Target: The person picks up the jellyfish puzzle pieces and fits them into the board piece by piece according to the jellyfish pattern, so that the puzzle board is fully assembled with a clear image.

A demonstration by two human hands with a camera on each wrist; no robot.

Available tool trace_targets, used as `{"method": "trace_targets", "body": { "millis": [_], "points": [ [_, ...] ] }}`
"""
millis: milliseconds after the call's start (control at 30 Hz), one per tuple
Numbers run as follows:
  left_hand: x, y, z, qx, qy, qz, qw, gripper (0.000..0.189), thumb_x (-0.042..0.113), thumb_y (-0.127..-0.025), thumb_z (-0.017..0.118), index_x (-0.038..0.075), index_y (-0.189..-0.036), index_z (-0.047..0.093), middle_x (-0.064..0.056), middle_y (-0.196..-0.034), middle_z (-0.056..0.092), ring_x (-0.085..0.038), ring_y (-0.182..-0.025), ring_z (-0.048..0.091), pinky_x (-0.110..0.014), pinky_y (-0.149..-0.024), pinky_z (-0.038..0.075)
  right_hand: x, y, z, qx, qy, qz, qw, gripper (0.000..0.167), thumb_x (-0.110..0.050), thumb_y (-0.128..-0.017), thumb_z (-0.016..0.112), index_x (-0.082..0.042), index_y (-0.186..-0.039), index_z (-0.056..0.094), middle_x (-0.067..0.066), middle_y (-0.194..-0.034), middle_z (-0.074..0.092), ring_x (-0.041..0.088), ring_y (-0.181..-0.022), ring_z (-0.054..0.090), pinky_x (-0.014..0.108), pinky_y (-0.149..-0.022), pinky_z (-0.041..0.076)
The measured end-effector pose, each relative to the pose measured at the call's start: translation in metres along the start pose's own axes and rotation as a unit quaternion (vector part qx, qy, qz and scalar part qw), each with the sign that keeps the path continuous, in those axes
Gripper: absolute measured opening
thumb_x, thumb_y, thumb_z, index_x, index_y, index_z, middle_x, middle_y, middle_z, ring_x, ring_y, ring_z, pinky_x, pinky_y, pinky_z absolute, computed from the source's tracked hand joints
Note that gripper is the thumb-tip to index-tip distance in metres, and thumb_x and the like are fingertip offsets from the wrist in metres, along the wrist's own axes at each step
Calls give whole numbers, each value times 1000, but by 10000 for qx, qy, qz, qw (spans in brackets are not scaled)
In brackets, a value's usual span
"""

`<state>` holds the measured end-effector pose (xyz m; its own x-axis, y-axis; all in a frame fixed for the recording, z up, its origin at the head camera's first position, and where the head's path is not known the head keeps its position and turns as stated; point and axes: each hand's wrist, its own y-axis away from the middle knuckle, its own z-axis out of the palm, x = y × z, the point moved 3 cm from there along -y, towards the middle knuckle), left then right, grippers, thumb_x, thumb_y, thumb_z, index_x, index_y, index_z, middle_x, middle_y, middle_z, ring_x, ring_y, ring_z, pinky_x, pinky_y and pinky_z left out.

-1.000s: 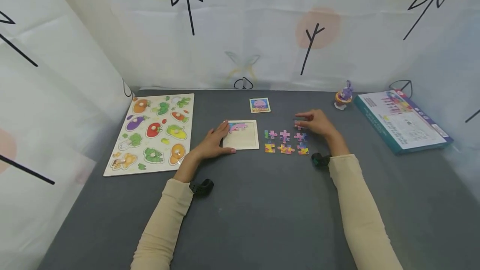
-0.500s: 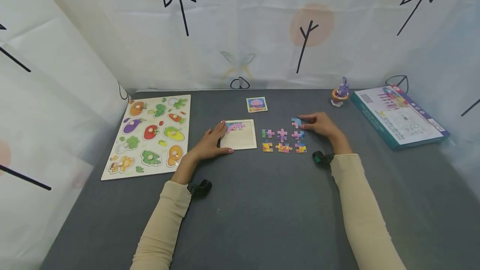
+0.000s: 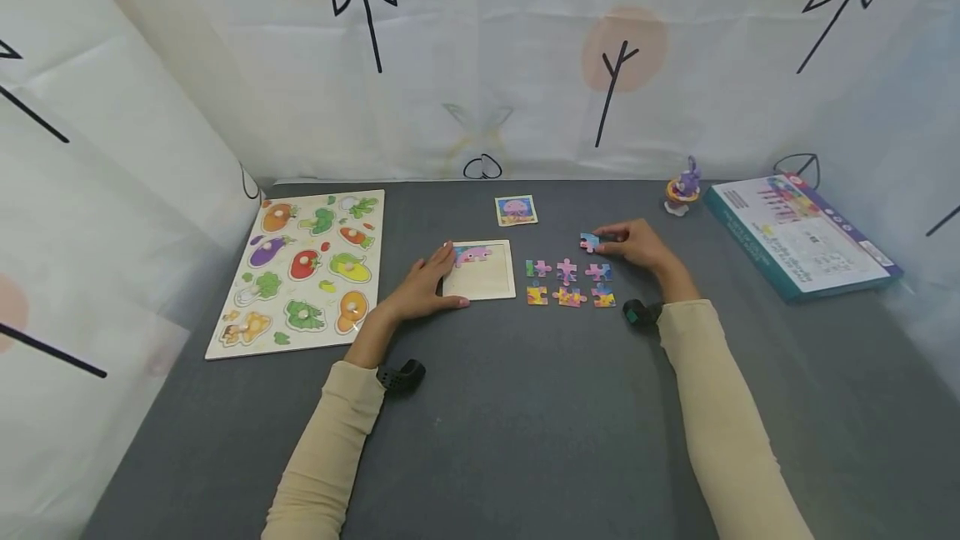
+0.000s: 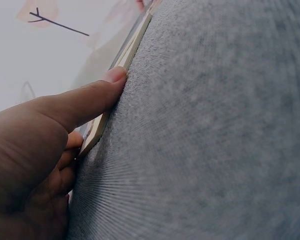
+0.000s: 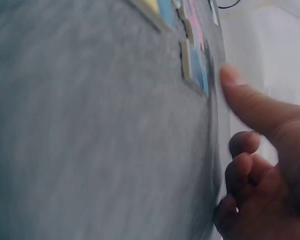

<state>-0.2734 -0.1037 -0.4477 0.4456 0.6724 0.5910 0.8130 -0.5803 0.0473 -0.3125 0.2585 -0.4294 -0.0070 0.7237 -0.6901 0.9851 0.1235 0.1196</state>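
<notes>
Moved a little to the left, the blue puzzle piece (image 3: 588,243) is just past the other pieces (image 3: 567,272), pinched by the right hand (image 3: 639,245). The left hand (image 3: 422,288), thumb spread wide, touches the wooden tray (image 3: 489,282).

From afar, I see the left hand (image 3: 422,290) touching the tray (image 3: 483,282), the right hand (image 3: 637,247) holding a puzzle piece (image 3: 588,242).
</notes>
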Motion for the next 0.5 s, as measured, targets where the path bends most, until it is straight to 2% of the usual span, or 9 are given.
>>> {"method": "trace_targets", "body": {
  "millis": [133,267,367,500],
  "points": [
    [0,0,0,11,27,-26,10000,92,33,-83,67,-2,-146,12,-16,-155,5,-27,-144,4,-55,-112,2,-21,-9,9,210,-244,-134,9994,37,-19,-83,69,-1,-115,65,-3,-60,35,11,-56,31,25,-53,28],
    [0,0,-1,5,37,-26,10000,92,35,-83,67,-2,-146,12,-15,-155,5,-26,-144,4,-54,-112,2,-51,-18,32,375,-459,-275,9979,36,-18,-81,71,-3,-113,66,-3,-56,31,11,-52,27,25,-50,27],
    [0,-1,-1,3,19,-19,10000,92,35,-83,67,-1,-146,12,-15,-155,5,-26,-144,4,-54,-113,3,-71,-23,53,259,-598,-374,9972,34,-17,-80,71,-5,-112,67,-3,-53,28,11,-48,24,24,-47,26],
    [-1,-1,-1,-31,-34,-26,10000,92,36,-83,67,-2,-146,11,-15,-155,4,-26,-144,4,-54,-112,4,-88,-27,77,-230,-656,-535,9961,34,-17,-80,72,-6,-112,67,-4,-48,24,9,-42,21,24,-44,26]
  ]
}}
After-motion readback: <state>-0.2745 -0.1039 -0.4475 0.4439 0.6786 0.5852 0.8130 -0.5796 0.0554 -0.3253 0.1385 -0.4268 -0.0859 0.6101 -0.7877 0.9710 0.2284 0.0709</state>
